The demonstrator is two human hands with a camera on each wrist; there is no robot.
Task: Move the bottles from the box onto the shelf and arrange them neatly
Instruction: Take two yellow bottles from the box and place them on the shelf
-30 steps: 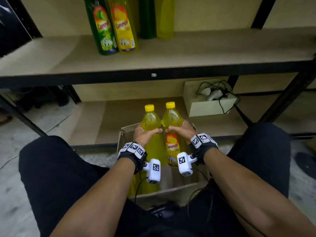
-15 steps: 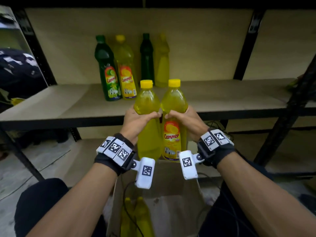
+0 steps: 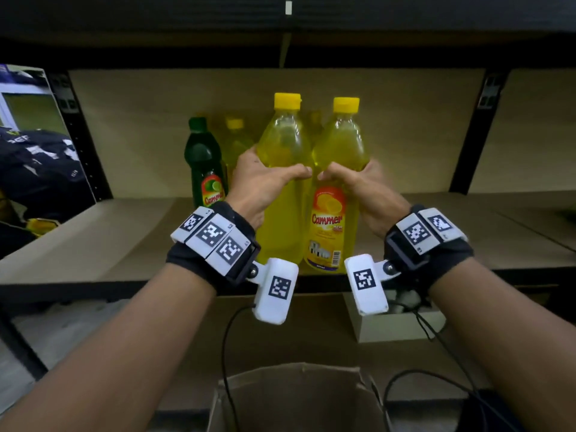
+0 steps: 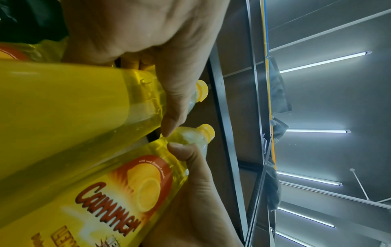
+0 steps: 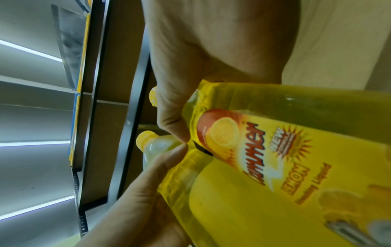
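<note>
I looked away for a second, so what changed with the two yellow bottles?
Both yellow plastic bottles, the label-less one in the left hand and the labelled one in the right hand, rose from the cardboard box up over the wooden shelf. Both grips stayed the same, and the green bottle stayed put.

2 yellow plastic bottles (image 3: 282,194) (image 3: 338,194) stand side by side at the wooden shelf's (image 3: 103,241) front edge. Behind them, leftward, stands a green plastic bottle (image 3: 204,163). An open cardboard box (image 3: 299,397) sits below the front edge.
</note>
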